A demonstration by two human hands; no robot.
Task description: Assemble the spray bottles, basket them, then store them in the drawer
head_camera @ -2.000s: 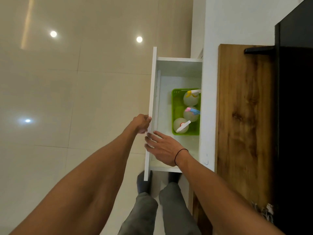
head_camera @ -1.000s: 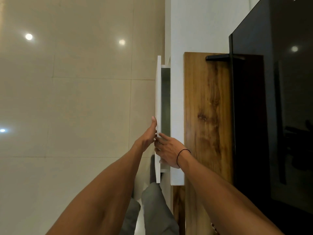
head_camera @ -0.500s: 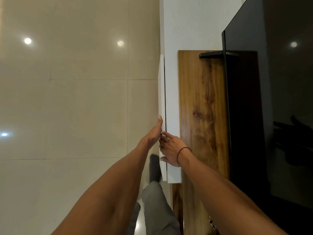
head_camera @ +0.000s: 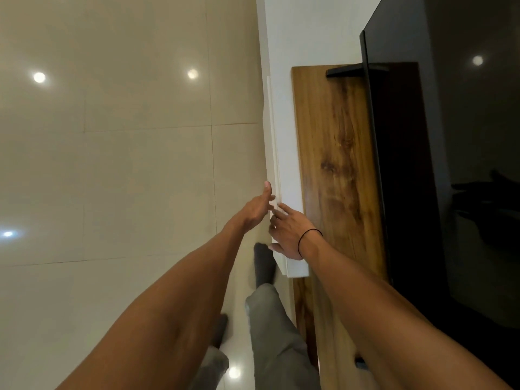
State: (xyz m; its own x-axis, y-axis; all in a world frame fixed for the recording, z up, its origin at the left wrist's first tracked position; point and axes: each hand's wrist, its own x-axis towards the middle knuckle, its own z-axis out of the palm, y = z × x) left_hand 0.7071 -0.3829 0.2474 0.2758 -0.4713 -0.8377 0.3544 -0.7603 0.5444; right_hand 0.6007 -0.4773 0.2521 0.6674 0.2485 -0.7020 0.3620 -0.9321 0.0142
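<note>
The white drawer sits pushed flush into the white cabinet. The green basket and the spray bottles are hidden inside it. My left hand hovers flat by the drawer front with fingers extended, holding nothing. My right hand, with a black band on the wrist, rests with spread fingers at the drawer's top edge, gripping nothing.
A wooden top runs along the cabinet. A large black screen stands on it at the right. Glossy beige floor tiles fill the left. My grey-trousered legs stand just below the drawer.
The drawer went from wide open, with basket and bottles showing, to fully closed. Both hands pushed it in and have now loosened off the front.
</note>
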